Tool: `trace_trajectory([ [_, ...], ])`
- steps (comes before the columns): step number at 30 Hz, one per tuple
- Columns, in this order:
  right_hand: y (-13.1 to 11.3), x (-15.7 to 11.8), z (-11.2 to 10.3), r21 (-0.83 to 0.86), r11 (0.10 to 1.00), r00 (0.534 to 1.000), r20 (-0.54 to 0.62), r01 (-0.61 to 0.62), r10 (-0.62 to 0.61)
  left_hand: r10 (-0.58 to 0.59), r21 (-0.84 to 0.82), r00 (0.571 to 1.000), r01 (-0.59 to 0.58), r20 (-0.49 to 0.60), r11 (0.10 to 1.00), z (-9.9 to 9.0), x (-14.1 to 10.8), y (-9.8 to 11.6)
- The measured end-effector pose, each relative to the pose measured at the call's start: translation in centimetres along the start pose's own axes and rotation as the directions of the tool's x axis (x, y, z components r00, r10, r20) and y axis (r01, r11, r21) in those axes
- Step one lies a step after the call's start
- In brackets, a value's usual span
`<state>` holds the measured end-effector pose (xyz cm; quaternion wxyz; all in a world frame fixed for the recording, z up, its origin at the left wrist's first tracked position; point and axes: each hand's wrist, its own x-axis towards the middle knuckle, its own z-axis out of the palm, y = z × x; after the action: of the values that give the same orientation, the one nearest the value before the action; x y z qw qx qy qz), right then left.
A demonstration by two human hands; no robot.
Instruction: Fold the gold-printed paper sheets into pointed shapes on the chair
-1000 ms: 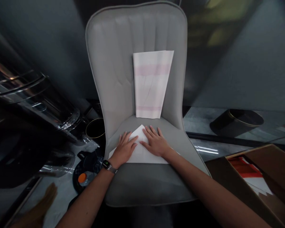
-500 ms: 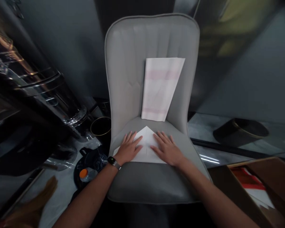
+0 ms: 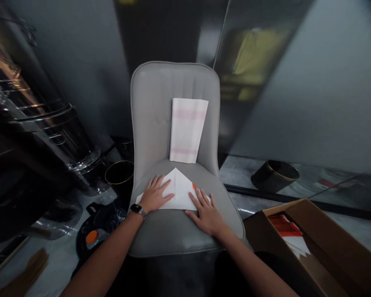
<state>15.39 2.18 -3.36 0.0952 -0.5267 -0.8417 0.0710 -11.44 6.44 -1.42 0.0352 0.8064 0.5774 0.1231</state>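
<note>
Folded white paper: the white sheet (image 3: 181,189) lies flat on the grey seat (image 3: 173,233) of a chair, toward the backrest side of its front part; peak points at the backrest (image 3: 151,99), long straight edge faces the wearer. Crease line runs down from the peak.
Orange patch: small orange-red area (image 3: 194,186) shows on the sheet's right slope, just beyond the right fingertips.
Left hand: the left hand (image 3: 154,194) rests palm down on the sheet's left half, fingers spread, thumb reaching toward the crease. Presses or rests, grasps nothing.
Wrist: a dark-faced watch (image 3: 136,208) on the left one.
Right hand: the right hand (image 3: 207,214) is spread too, fingers laid on the sheet's right corner, thumb by the straight edge, palm over the seat. Nothing gripped; pressure cannot be told.
Leaning paper: a white panel (image 3: 188,134) with two pale pink bands stands against the backrest, wider at top, its foot on the seat behind the sheet. Neither hand touches it.
Right floor: cardboard box (image 3: 330,235), flaps up, red-and-white papers (image 3: 289,231) inside; black gold-rimmed bin (image 3: 267,177) farther back.
Left floor: another gold-rimmed bin (image 3: 120,175) beside the chair; orange-capped bottle (image 3: 92,236) near dark cloth with lettering (image 3: 116,216).
</note>
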Motion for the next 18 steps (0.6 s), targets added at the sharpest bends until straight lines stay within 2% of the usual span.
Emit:
trace_trajectory([
  [8,0.1,-0.3,-0.3,-0.008,1.0,1.0,0.02,-0.012,0.012,-0.021,0.006,0.997,0.021,0.073,1.0,-0.6,0.4,0.4],
  [11,0.2,-0.4,0.3,-0.01,1.0,1.0,0.009,-0.008,0.008,-0.025,0.029,0.996,0.022,0.091,0.999,-0.9,0.1,2.0],
  [15,0.4,-0.5,1.0,-0.017,1.0,1.0,-0.006,-0.003,0.003,0.051,0.011,0.998,-0.052,0.031,0.999,-0.5,-0.7,4.8],
  [18,0.4,-0.6,1.2,-0.028,1.0,1.0,-0.018,0.0,0.0,0.097,-0.027,0.993,-0.096,0.069,0.995,0.2,-1.3,6.2],
])
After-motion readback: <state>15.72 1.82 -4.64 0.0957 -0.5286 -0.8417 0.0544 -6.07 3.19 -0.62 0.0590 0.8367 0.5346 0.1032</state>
